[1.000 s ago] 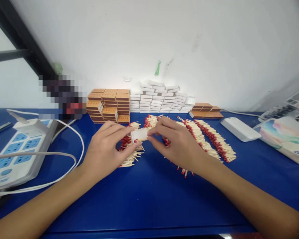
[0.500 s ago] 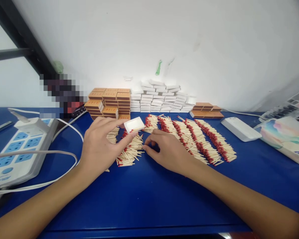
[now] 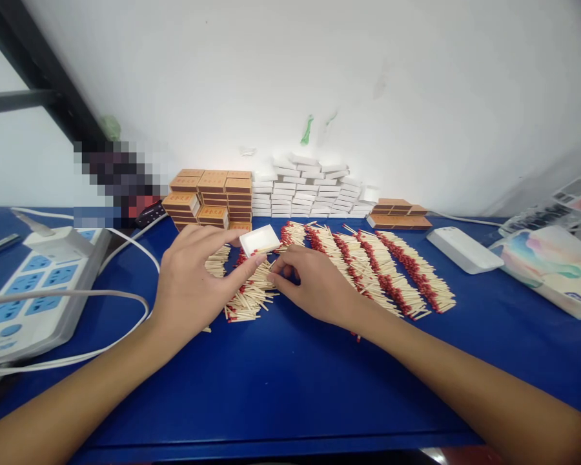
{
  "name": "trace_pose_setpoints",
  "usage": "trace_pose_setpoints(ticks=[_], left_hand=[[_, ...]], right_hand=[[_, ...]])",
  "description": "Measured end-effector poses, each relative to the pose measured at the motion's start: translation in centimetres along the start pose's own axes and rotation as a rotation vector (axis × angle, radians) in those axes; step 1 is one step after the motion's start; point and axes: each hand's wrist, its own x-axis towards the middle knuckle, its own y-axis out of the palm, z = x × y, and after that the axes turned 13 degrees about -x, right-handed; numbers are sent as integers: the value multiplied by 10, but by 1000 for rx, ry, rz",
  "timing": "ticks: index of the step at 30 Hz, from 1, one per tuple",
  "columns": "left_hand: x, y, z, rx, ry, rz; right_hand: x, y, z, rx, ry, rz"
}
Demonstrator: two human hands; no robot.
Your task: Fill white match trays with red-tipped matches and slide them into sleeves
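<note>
Between thumb and fingers, my left hand (image 3: 188,278) grips a white matchbox tray (image 3: 260,241), tilted so its inside faces me. A few matches lie along the tray's lower edge. My right hand (image 3: 314,284) is closed in a pinch just right of the tray, its fingertips at the edge of a loose heap of matches (image 3: 249,300). Whatever those fingertips hold is hidden. Rows of red-tipped matches (image 3: 382,271) spread over the blue table (image 3: 281,387), partly behind my right hand.
Orange matchboxes (image 3: 213,184) are stacked at the back left, and white trays (image 3: 303,190) beside them against the wall. More matchbox covers (image 3: 399,216) lie to the right. A power strip (image 3: 39,290) with cables stands at left; a white device (image 3: 465,250) and a tissue pack (image 3: 552,268) at right.
My right hand has shifted slightly left and up, closer to the tray. The left hand keeps its hold on the tray. The whole view has moved a little.
</note>
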Motion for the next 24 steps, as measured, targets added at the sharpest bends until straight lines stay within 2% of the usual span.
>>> trace_pose_setpoints(ticks=[7, 12, 16, 19, 24], left_hand=[[2, -1, 1, 0, 13, 10], [4, -1, 9, 30, 32, -10], [4, -1, 14, 55, 1, 50], [3, 0, 15, 50, 33, 96], [-1, 3, 10, -35, 141, 200]], right_hand=[[0, -2, -2, 30, -48, 3], [-7, -19, -13, -5, -77, -31], [-9, -38, -25, -1, -102, -39], [-9, -50, -26, 20, -119, -93], [-11, -51, -16, -38, -168, -193]])
